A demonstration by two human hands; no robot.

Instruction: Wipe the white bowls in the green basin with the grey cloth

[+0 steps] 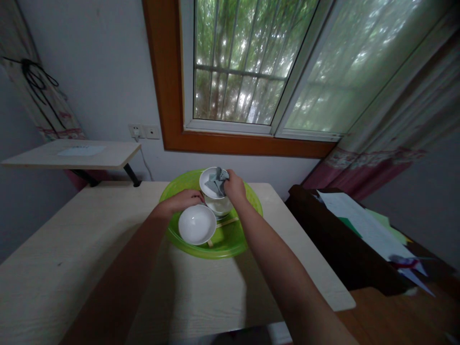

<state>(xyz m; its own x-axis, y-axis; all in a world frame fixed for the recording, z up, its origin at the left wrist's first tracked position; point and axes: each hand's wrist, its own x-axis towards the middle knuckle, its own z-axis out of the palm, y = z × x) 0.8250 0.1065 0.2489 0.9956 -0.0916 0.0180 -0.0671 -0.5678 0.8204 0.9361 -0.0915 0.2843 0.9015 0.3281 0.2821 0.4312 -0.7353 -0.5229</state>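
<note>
A small white bowl is tilted toward me above the green basin. My left hand has its fingers curled at the lower left of this bowl and appears to hold its edge. A crumpled grey cloth lies inside the bowl, pinched in my right hand at the right rim. Below the tilted bowl, another white bowl sits in the basin, partly covered. Nearer to me rests a third white bowl, hollow side up. Light chopsticks lie in the basin, partly hidden by the bowls.
The basin stands on a pale wooden table, near the wall and window. A raised shelf with a paper on it is at the left. To the right, papers lie on a dark piece of furniture.
</note>
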